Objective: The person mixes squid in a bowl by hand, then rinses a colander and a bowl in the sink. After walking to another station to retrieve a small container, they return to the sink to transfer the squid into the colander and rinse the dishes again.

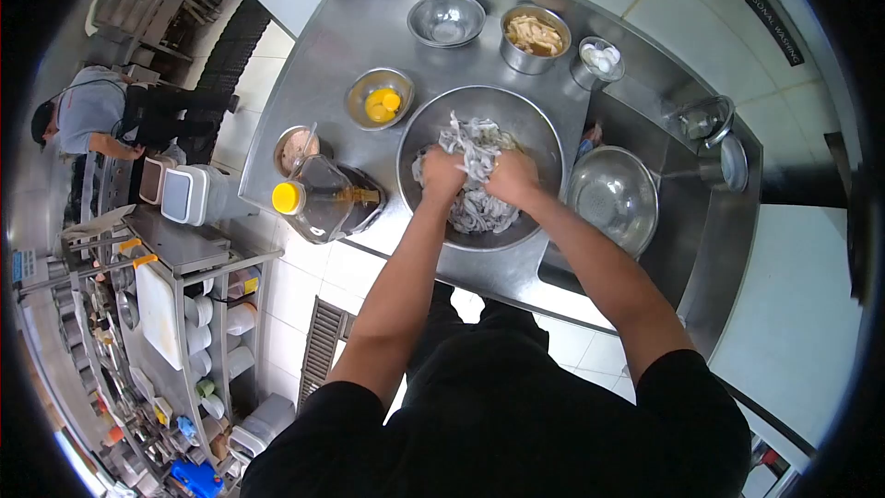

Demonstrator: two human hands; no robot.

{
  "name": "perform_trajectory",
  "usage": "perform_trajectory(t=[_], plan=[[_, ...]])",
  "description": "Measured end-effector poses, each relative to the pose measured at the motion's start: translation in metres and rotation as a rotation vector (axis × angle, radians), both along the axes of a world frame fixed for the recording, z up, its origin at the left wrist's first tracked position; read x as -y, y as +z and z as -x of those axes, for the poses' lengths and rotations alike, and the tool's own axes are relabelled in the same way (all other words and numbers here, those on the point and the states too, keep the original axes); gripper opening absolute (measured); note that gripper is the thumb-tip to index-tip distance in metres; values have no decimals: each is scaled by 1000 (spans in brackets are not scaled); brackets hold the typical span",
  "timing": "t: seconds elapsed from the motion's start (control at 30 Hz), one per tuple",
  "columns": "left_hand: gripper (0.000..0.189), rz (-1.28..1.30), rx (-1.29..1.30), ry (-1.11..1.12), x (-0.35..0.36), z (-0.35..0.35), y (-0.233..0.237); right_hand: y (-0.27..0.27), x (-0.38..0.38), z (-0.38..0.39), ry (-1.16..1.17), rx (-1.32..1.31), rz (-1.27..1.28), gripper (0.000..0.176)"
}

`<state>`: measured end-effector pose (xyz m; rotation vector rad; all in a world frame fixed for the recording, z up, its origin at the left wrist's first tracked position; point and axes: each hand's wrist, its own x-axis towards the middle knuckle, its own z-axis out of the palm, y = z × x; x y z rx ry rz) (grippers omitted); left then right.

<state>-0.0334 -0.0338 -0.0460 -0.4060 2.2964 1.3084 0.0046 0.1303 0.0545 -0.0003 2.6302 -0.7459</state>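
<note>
A large steel mixing bowl (412, 134) stands on the counter in front of me, holding a heap of pale grey strips (484, 212) that look like raw squid. Inside it, my left hand (443, 172) is closed around strips on the left of the heap. Opposite, my right hand (513, 175) grips strips too, its fingers partly hidden by them. A raised clump hangs between both hands, above the rest. Up and left of this bowl sits a small steel bowl with egg yolks (382, 104). A big dark bottle with a yellow cap (289, 197) stands left of my left hand.
Along the back are a steel bowl (446, 20), a bowl of light-brown pieces (534, 34) and a cup of white pieces (602, 57). A strainer (613, 200) rests over the sink at right. A pinkish bowl of powder (299, 149) is left. A co-worker (97, 115) stands far left.
</note>
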Motion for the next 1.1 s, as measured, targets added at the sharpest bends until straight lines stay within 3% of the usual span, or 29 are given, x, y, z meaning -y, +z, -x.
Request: perform_trajectory(t=[0.1,0.13,0.2,0.27,0.37,0.4,0.5,0.53,0.63,0.77,0.87,0.97,1.0,1.1], plan=[[68,6,-403,95,1,-32,27,-11,-25,16,100,-358,29,46],[82,-28,-279,108,-1,-38,38,-19,-33,24,112,-463,32,48],[87,-142,-143,235,-11,-41,57,-41,-33,38,110,-525,132,51],[96,-144,38,290,-21,-37,40,-57,-20,44,78,-431,317,53],[103,-345,177,410,-33,-16,33,-59,5,56,-94,186,506,52],[103,-418,106,402,-34,-14,31,-65,10,61,-89,248,533,50],[99,-533,148,479,-33,-23,33,-63,7,55,-80,260,409,50],[99,-505,154,480,-33,-23,34,-36,10,44,-141,232,538,49],[99,-431,127,533,-36,-28,43,-19,22,32,-329,106,539,38],[75,-59,132,356,-38,-32,68,-20,13,37,-212,151,163,50],[60,78,-112,-46,-15,-28,50,17,-7,17,-143,-73,-16,49],[64,288,-556,-86,-19,-31,57,-6,-37,-3,-112,-143,-48,72],[74,287,-447,-162,-20,-25,45,-22,-39,-8,-215,-91,54,76],[84,124,-145,-53,-37,-15,25,-34,-18,-10,-268,2,419,67]])
